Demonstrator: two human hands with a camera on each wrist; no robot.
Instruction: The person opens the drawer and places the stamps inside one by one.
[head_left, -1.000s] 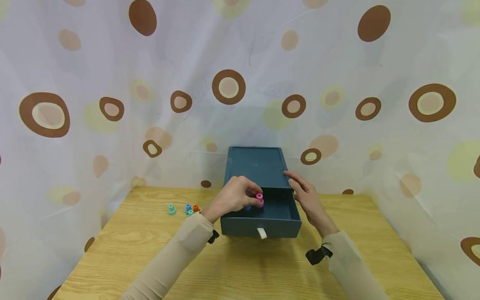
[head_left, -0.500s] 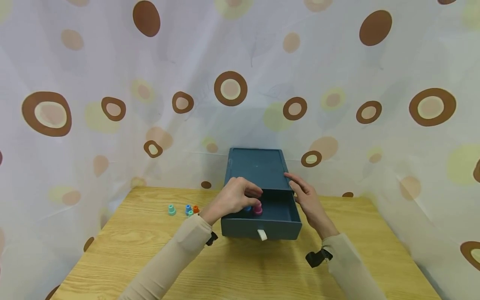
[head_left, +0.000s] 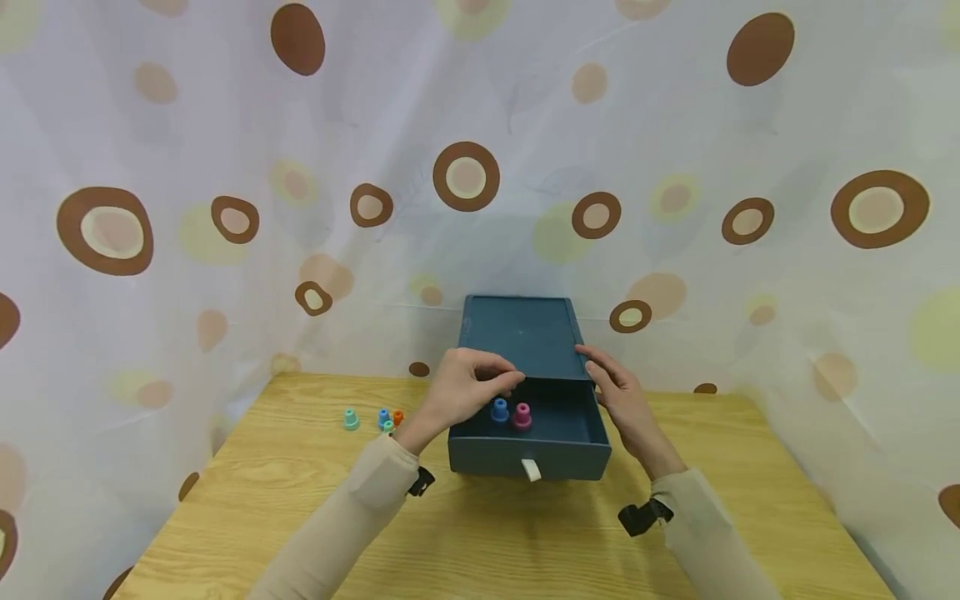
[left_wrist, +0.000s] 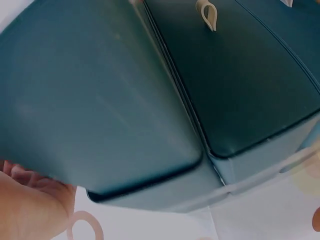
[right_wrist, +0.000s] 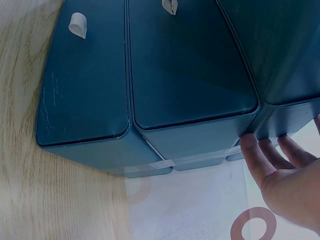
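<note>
A dark blue drawer cabinet (head_left: 517,329) stands at the back of the table with its top drawer (head_left: 487,456) pulled out. Inside, a blue stepped plastic peg (head_left: 499,410) and a pink one (head_left: 522,417) stand upright side by side. My left hand (head_left: 465,387) hovers over the drawer's left side, thumb and fingertips close together and holding nothing. In the left wrist view that hand is partly hidden behind the drawer. On the cabinet's right side, my right hand (head_left: 630,412) rests its fairly straight fingers (right_wrist: 257,155).
Several more pegs are on the wooden table (head_left: 300,483) left of the cabinet: a teal one (head_left: 351,419) apart, and a blue one (head_left: 384,418), an orange one (head_left: 398,417) and another teal one grouped. Lower drawers (right_wrist: 190,65) have fabric pull loops. A patterned curtain (head_left: 405,250) hangs behind.
My left hand has put the pink peg down beside the blue one in the drawer, let go, and lifted up and back. My right hand stays at the cabinet's side.
</note>
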